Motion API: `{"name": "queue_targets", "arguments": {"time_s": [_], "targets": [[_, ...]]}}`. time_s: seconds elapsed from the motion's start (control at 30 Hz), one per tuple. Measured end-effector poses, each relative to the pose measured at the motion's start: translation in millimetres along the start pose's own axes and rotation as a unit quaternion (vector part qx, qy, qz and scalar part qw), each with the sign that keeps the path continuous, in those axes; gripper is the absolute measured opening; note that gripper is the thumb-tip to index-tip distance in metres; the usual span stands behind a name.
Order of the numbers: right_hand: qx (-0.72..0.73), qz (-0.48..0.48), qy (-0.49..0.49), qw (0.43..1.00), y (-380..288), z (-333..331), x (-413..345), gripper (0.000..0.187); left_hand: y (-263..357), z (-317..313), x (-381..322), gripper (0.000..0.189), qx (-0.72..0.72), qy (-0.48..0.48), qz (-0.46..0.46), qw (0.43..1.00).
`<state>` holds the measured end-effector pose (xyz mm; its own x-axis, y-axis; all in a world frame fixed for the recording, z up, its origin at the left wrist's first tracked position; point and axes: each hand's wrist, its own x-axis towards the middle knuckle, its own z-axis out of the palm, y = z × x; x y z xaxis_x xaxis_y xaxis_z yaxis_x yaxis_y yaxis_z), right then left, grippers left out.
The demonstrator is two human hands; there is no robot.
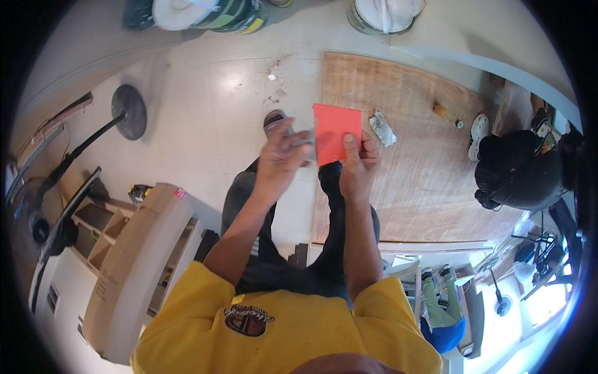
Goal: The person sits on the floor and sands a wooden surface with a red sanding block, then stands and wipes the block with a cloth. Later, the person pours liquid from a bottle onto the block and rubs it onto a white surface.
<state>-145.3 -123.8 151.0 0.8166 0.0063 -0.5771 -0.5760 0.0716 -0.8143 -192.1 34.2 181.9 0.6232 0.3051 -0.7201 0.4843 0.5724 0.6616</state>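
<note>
My right hand (359, 156) holds a flat red sheet (337, 128), its thumb on the upper face and its fingers behind the right edge. The sheet looks stiff, with a plain face; its material is unclear. Close to the sheet's left edge is my left hand (282, 156), motion-blurred, with its fingers spread and slightly curled. A greyish blur lies between those fingertips and the sheet, and I cannot tell whether the hand grips it. Below and right of the sheet, a crumpled whitish wrapper or paper (383, 128) lies on a wooden board (416, 163).
Lidded buckets (187, 14) (380, 16) stand ahead. A round-based stand (129, 112) and a long cardboard-wrapped piece (126, 266) are at left. At right are a small bottle (448, 115), a white clog (479, 137) and a black bag (523, 170). A person (441, 308) is behind, at right.
</note>
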Motion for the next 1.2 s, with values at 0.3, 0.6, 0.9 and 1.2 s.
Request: {"name": "queue_targets", "arguments": {"time_s": [0.3,0.6,0.9,1.2], "targets": [[-0.053,-0.091,-0.174,0.979,-186,36,-137,0.064,118,29,-121,0.018,0.171,0.028,0.177,0.969],[-0.408,-0.166,-0.361,0.822,-318,38,-234,0.037,222,18,-281,0.023,0.45,-0.095,0.365,0.809],[-0.352,-0.291,-0.361,0.813,-301,82,-271,0.013,197,-22,-368,0.021,0.023,0.037,0.191,0.981],[-0.362,-0.264,-0.414,0.792,-296,138,-292,0.014,220,-79,-355,0.018,0.065,0.025,0.21,0.975]]}}
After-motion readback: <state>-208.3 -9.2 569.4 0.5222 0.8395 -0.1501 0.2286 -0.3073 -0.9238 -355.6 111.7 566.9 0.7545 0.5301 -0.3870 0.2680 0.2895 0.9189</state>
